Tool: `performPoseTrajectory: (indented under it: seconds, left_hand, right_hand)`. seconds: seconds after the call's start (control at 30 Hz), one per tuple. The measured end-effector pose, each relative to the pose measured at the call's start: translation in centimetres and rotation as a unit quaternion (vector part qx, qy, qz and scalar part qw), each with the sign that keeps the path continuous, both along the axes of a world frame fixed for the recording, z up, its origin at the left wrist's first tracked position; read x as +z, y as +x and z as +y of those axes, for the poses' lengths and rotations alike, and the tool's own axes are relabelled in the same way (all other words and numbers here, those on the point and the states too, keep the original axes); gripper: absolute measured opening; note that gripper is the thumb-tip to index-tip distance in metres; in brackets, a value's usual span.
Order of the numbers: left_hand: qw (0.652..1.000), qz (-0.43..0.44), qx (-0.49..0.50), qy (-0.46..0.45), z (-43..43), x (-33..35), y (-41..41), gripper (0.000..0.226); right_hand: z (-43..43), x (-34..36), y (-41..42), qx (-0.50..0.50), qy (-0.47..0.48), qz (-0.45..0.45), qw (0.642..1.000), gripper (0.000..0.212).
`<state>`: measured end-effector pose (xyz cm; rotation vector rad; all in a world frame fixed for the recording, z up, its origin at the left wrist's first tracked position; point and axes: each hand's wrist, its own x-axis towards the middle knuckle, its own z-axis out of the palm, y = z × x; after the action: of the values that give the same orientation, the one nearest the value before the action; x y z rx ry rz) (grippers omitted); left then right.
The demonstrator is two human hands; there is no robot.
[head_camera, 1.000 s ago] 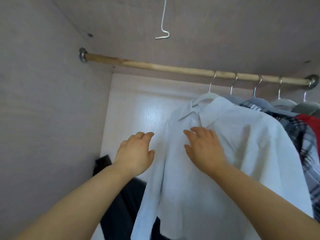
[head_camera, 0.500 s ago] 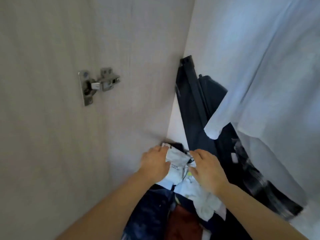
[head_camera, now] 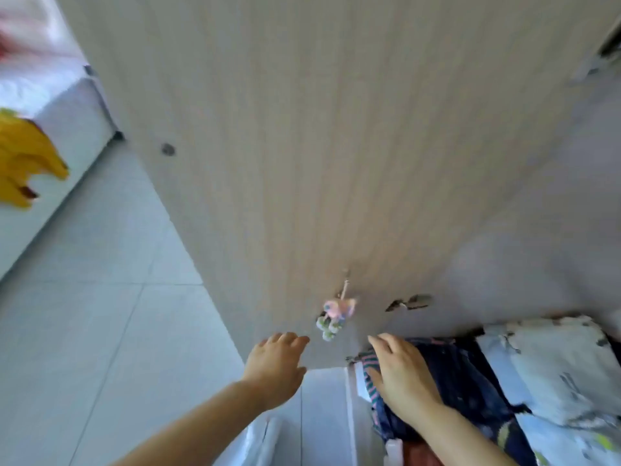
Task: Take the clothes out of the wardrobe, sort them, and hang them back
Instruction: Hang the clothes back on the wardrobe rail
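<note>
Clothes pile [head_camera: 477, 381] lies right of the wardrobe panel [head_camera: 336, 146]; tiled floor [head_camera: 100, 297] and bed [head_camera: 67, 112] lie left.

clothes pile [head_camera: 487, 381] | dark navy, striped and white printed garments, crumpled | heaped low in wardrobe [head_camera: 336, 163] | under right hand [head_camera: 400, 375]

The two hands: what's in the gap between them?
In the head view, a small pink and green charm dangles on the wardrobe panel, above the gap between the left hand and right hand.
</note>
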<state>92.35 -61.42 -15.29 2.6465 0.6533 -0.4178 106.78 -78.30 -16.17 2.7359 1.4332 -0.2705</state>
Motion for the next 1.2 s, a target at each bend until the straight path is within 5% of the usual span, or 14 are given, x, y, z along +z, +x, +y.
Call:
performPoseTrajectory:
  seconds: [0.2, 0.5, 1.2]
  left_hand:
    - [0.972, 0.009, 0.236, 0.020, 2.3, -0.3, -11.1, 0.054]
    - [0.875, -0.025, 0.484, 0.017, 8.3, 0.1, -25.3, 0.055]
    - [0.805, -0.050, 0.589, 0.045, 39.7, 1.1, -45.2, 0.054]
  right_hand:
    - [9.1, -1.5, -5.9, 0.216, -0.005, 0.035, 0.976, 0.057]
    - [24.4, 0.7, -19.9, 0.415, -0.024, 0.104, 0.904, 0.047]
    - [60.8, 1.6, -40.3, 0.513, -0.037, 0.071, 0.854, 0.055]
